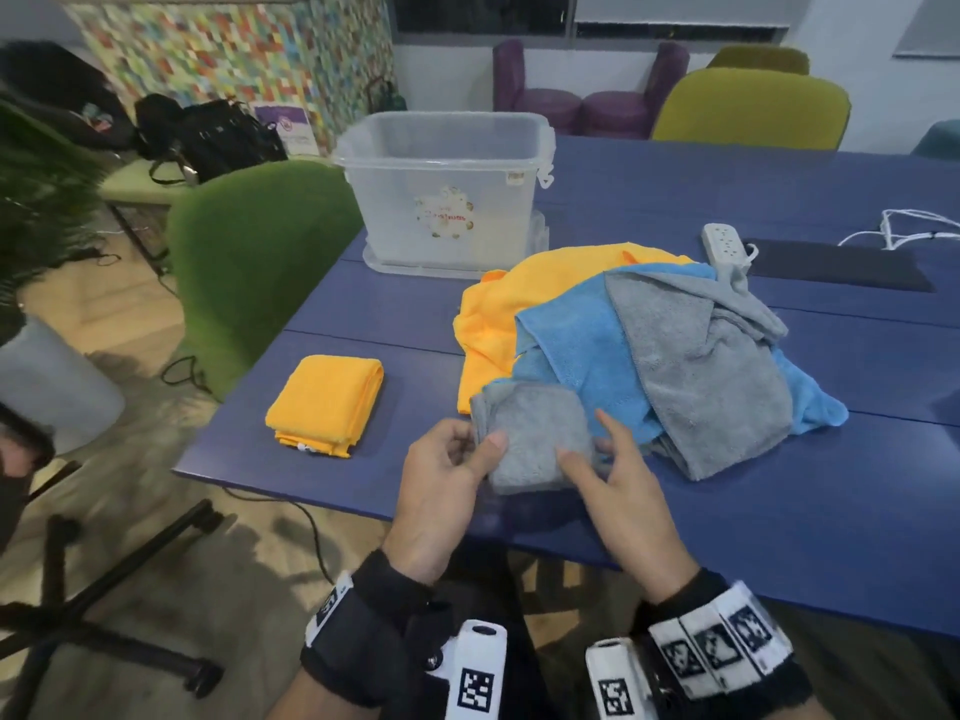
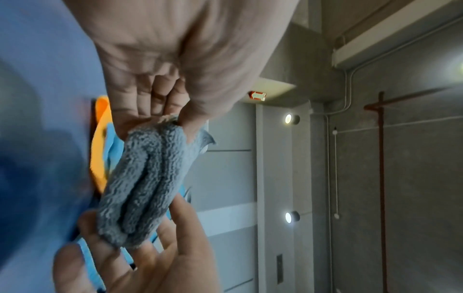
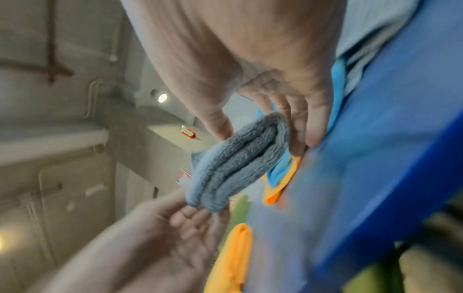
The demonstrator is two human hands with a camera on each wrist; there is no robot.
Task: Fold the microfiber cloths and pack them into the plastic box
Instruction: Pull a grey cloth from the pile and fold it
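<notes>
A small folded grey microfiber cloth (image 1: 540,439) is pinched at its edges between the left hand (image 1: 441,491) and right hand (image 1: 618,491) above the blue bench (image 1: 779,537), nearer than the folded orange cloth (image 1: 327,402), the loose cloth pile (image 1: 649,335) and the clear plastic box (image 1: 447,189).

The head camera looks forward and down over the blue table (image 1: 779,511) from above, while both wrist cameras sit close under the palms facing upward, sharing the folded grey cloth (image 2: 140,184) at 12 o'clock.
</notes>
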